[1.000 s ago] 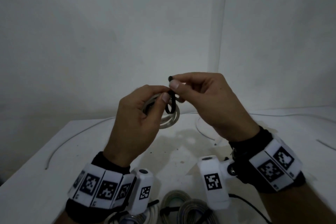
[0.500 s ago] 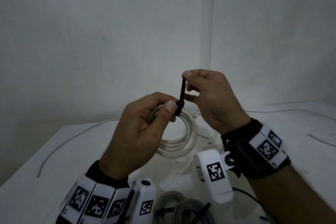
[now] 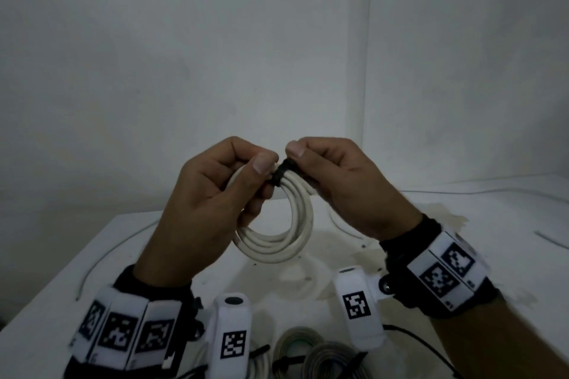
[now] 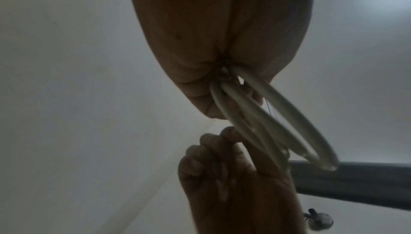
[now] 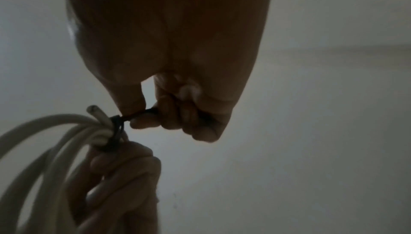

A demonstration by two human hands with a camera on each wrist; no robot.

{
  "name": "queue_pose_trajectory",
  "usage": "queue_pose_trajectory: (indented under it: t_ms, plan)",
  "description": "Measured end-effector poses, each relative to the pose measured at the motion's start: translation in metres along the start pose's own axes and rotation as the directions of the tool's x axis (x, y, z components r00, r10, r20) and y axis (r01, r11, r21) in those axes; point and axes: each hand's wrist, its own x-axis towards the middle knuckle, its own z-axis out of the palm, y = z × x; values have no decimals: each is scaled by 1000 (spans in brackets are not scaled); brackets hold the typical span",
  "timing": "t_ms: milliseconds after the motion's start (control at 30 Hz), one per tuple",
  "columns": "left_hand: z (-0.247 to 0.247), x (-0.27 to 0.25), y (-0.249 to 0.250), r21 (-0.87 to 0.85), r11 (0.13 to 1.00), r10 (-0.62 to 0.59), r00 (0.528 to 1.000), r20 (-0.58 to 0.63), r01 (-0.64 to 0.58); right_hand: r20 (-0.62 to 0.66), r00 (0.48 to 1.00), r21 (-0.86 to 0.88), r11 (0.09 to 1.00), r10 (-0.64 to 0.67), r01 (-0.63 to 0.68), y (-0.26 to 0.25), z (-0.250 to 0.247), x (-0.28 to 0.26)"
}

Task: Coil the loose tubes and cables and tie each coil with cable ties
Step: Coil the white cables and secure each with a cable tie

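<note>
Left hand [image 3: 200, 203] grips coil [image 3: 277, 224] beside tie [image 3: 280, 175], right hand [image 3: 345, 181] pinches its tail: pull straight, keep turns bunched until snug.

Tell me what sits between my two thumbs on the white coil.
In the head view, the black cable tie, wrapped around the white coil, sits between the left hand and right hand thumbs.

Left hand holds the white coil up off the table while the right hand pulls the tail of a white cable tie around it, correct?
Only the colour is wrong: the cable tie is black. The head view shows it wrapped round the white coil, held up by the left hand, and the right wrist view shows the right hand pinching its tail.
</note>
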Motion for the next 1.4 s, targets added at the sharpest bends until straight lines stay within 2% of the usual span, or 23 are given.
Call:
queue_pose_trajectory:
  t_ms: [67,133,167,200,367,433,500,567,600,667,733,767,933,1000,1067,1167,1267,1400]
  plan:
    - [2,0,3,-79,997,1,1000,-20,-2,62,994,294,950,92,-106,6,10,-1]
    - [3,0,6,-111,994,13,998,-59,-20,153,971,535,810,186,-240,12,29,-3]
    - [1,0,6,-103,994,19,996,-83,-28,186,960,601,749,209,-280,16,38,-3]
    - [-3,1,5,-89,996,22,995,-102,-31,198,954,633,714,225,-300,20,46,-4]
    - [-16,7,-6,55,995,84,990,-113,-78,188,949,666,678,253,-312,17,47,-2]
    - [-13,8,-11,143,985,119,982,-147,-97,161,962,655,705,223,-272,13,41,-2]
    - [-9,9,-16,203,977,108,965,-237,-59,73,976,578,789,205,-209,10,38,-1]
    - [-10,9,-17,266,964,92,936,-340,2,-61,985,397,910,161,-124,8,33,0]
    - [-12,9,-16,279,960,74,935,-347,27,-129,984,248,965,120,-85,8,30,1]
    - [-15,8,-11,274,958,-27,977,-211,86,-172,985,-5,1000,25,-26,9,24,2]
    - [-15,6,-7,293,945,-138,989,-54,147,-123,992,-125,992,-23,7,10,23,1]
    - [-13,5,-6,294,944,-150,989,-19,149,-100,995,-154,988,-28,12,9,24,1]
    - [-12,5,-1,179,982,-51,995,-87,66,-69,998,-263,965,-9,-9,0,15,-2]
    - [-12,4,1,131,989,-67,996,-61,75,-51,999,-274,961,17,-30,0,12,-10]
    - [-10,-1,-1,63,991,-122,992,18,121,-50,998,-277,959,42,-55,3,9,-18]
    - [-3,-11,-3,-48,974,-208,963,174,220,16,997,-261,963,72,-65,2,1,-33]
    - [3,-22,-2,-108,937,-287,906,310,333,117,989,-174,982,94,-73,0,-10,-53]
    - [12,-37,2,-196,882,-309,840,446,428,151,975,-278,953,165,-119,-3,-22,-81]
